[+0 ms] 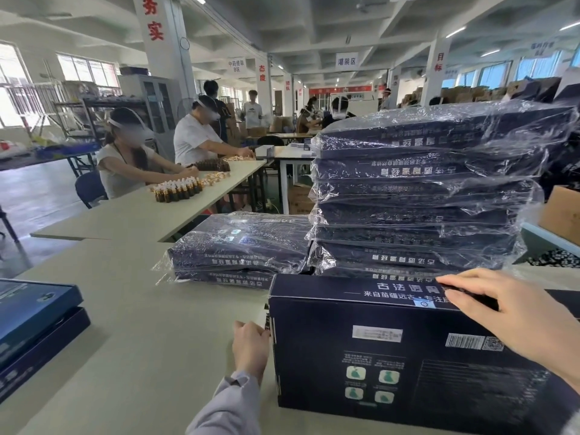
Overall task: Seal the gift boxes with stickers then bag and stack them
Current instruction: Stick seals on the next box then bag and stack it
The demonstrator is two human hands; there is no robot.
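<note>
The gift box (392,356) stands on the worktop (141,309) before the bagged stack (414,196). My left hand (251,343) curls round its left end; my right hand (508,312) lies straight-fingered on its top edge.

Gift box (392,356): the right end runs out of frame. Left hand (251,343): fingertips are hidden behind the box's left end, so the grip cannot be confirmed. Right hand (514,312): the wrist is cut by the right edge, and the hand covers part of the white print on the box's top face. Sticker (425,304): marking too small to read. Tall stack (414,196): the lowest bagged box is largely hidden behind the gift box. Open box (34,312): cut by the left edge.
</note>
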